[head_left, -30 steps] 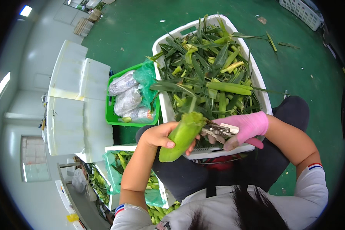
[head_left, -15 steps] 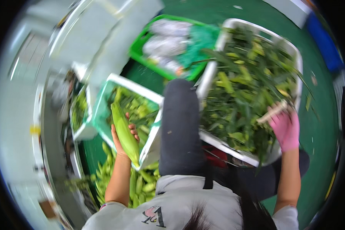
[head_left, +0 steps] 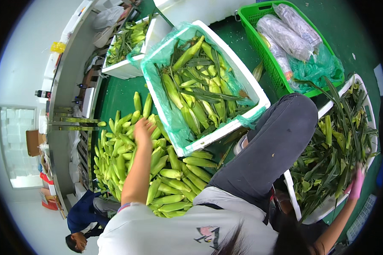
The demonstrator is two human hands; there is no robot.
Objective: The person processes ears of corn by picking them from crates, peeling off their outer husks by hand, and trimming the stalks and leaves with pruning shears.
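- The left hand (head_left: pixel 143 127) reaches out over the pile of corn ears (head_left: pixel 132 165) on the green floor, fingers loosely curled and resting on the top ears; whether it has hold of one I cannot tell.
- The ears under that hand lie mostly with their long axes running near to far, tips pointing far and slightly right; those at the near edge of the pile lie more crosswise, left to right.
- The right hand (head_left: pixel 356 183), in a pink glove, is at the near right rim of the white bin of husks and leaves (head_left: pixel 372 123); its grip is hidden among the leaves, so how far open it is cannot be told.
- Just right of the pile stands a white foam box lined with green plastic (head_left: pixel 242 85), full of unhusked ears slanting far-left to near-right.
- The person's dark-trousered knee (head_left: pixel 276 144) lies between that box and the husk bin.
- Far right, a green basket (head_left: pixel 259 38) holds wrapped bundles.
- Far left, another white box (head_left: pixel 123 70) holds corn.
- Near left, another person in blue (head_left: pixel 87 212) crouches.
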